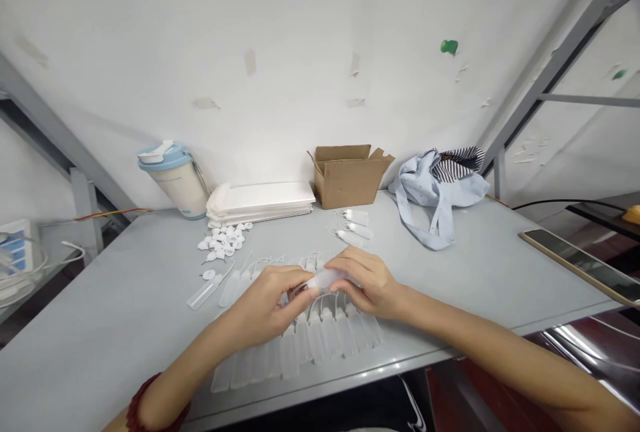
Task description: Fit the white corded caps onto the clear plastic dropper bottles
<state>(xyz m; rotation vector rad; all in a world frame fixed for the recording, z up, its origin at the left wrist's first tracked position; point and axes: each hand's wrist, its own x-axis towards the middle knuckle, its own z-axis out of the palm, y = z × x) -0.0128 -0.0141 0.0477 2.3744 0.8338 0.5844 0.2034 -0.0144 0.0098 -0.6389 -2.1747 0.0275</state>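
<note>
Over the middle of the table, a small translucent plastic bottle (327, 278) lies sideways between my two hands. My right hand (369, 279) grips its body with thumb and fingers. At the bottle's neck end, my left hand (280, 297) is pinched closed; its fingers partly hide what is there. Beneath and in front of my hands lie rows of similar bottles (315, 339) with thin pale tubes or cords at their tops. One more bottle (204, 293) lies apart at the left, close to a pile of small white caps (223, 240).
Along the wall stand a blue-lidded tumbler (173, 182), a stack of white sheets or envelopes (265, 200), an open cardboard box (347, 182) and a light blue cloth bag (430, 199). Several bottles (357, 229) lie before the box. A phone (580, 265) is at the right edge.
</note>
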